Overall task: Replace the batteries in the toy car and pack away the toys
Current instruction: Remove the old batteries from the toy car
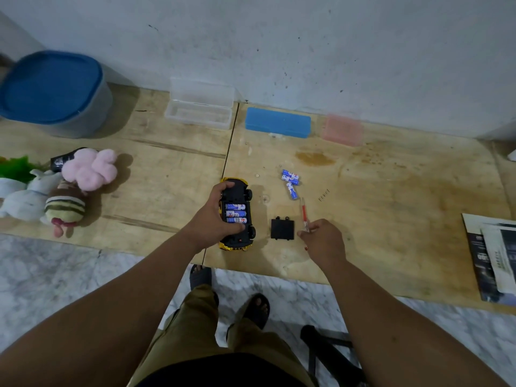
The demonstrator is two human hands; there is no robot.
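cover (282, 229) right of car (236, 213)

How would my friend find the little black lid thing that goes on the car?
Find the upside-down yellow toy car under the left hand on the wooden table. The battery cover lies flat just right of it, before the right hand. It's the only plain black square.

One toy car (237, 213) lies upside down, with three batteries in the car (236, 213). Right of the car lie three loose batteries (290, 182), one black cover (282, 229) and one screwdriver (304, 215). Behind the car stand three small boxes (one clear (199, 107), one blue (277, 122), one pink (343, 129)). Far left of the car sit one blue-lidded tub (53, 90) and a pile of soft toys (55, 188), too jumbled to count. Two hands show.
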